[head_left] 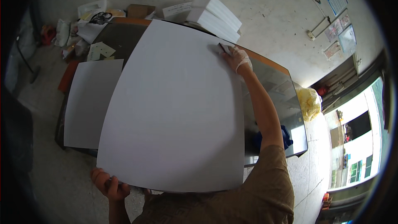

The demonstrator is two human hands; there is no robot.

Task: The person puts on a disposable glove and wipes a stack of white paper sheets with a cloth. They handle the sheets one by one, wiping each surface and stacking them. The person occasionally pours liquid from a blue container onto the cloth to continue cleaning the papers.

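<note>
A large white sheet (174, 108) lies over the middle of the table and reaches back to my waist. At its near left corner my left hand (108, 183) is closed, with curled fingers on the edge. My right arm stretches along the sheet's right side. At the far right corner my right hand (238, 59), in a thin whitish glove, is closed on a slim dark tool (222, 48). The tool's exact kind is too small to tell. A smaller white sheet (89, 103) lies to the left, next to the large one.
The table's glossy dark top (273, 99) shows on the right, with a blue jug (286, 137) near my right elbow. White foam blocks (213, 16) stand beyond the far edge. Cables (100, 17) and scraps crowd the far left. A yellow bag (309, 103) sits past the right end.
</note>
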